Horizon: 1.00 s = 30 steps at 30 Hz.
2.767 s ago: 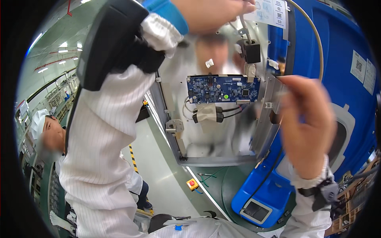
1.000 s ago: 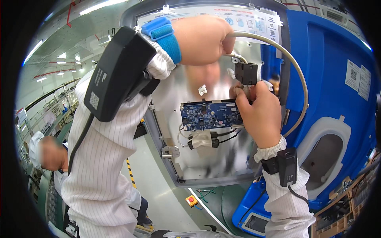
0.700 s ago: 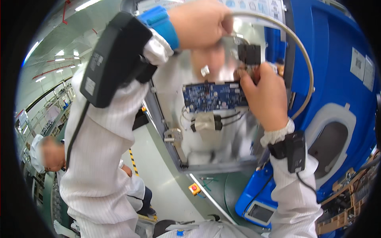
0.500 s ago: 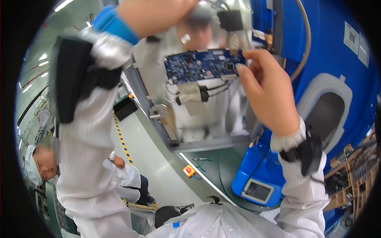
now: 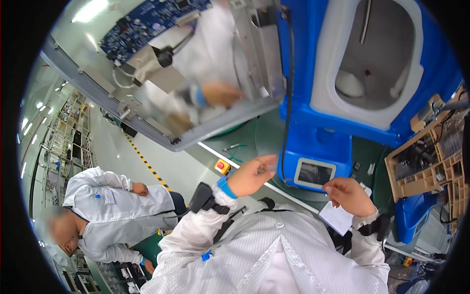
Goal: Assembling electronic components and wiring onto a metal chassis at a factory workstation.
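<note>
My left hand [image 5: 252,175], with a blue band at the wrist, hovers left of the blue unit with a small dark screen [image 5: 315,174]. Its fingers are loosely bent and apart, with nothing visible in them. Just right of the screen, my right hand [image 5: 348,196] is closed, thumb against curled fingers; anything between them is too small to make out. White sheets [image 5: 337,218] lie below that hand. At the upper left, a blue circuit board [image 5: 147,30] with cables sits on a shiny metal panel [image 5: 210,63], apart from both hands.
Green-handled pliers [image 5: 234,152] lie on the green bench beside a yellow box with a red button [image 5: 222,166]. A blue housing with a grey-rimmed opening [image 5: 318,63] stands at the upper right. Wooden racks [image 5: 426,166] are far right. A co-worker [image 5: 120,206] is at the left.
Both hands have left the metal panel and come down near the screen unit. The right hand has let go of the circuit board's edge. The view has shifted, putting the panel upper left.
</note>
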Tool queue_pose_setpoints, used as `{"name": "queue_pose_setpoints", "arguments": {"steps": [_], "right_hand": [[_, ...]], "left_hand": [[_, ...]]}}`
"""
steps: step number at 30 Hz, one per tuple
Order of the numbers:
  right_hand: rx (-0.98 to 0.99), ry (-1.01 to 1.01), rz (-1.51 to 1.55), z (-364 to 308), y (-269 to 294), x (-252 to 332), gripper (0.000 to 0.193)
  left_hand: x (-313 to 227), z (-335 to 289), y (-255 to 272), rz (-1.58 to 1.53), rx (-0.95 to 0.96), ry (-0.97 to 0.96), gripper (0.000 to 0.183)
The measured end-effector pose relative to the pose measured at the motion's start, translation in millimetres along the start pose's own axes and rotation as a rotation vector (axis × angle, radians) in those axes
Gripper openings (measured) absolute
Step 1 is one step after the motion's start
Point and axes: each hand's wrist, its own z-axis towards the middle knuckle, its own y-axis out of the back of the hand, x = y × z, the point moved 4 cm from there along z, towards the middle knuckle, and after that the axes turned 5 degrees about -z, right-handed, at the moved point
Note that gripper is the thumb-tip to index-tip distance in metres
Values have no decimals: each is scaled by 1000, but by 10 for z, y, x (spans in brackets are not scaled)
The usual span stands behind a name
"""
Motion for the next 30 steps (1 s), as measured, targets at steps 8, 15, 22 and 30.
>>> {"name": "queue_pose_setpoints", "arguments": {"steps": [8, 15, 22, 30], "right_hand": [[-14, -283, 207, -20, -296, -1440, 27], [304, -425, 235, 157, -954, -2374, 46], [494, -683, 753, 254, -1336, -2293, 43], [315, -661, 983, 202, -1797, -2237, 25]], "left_hand": [[650, -130, -768, -341, -74, 149, 32], [507, -590, -1107, -408, -379, -43, 16], [364, -1001, -1185, -366, -371, -92, 12], [210, -1428, -922, -306, -388, -67, 21]]}}
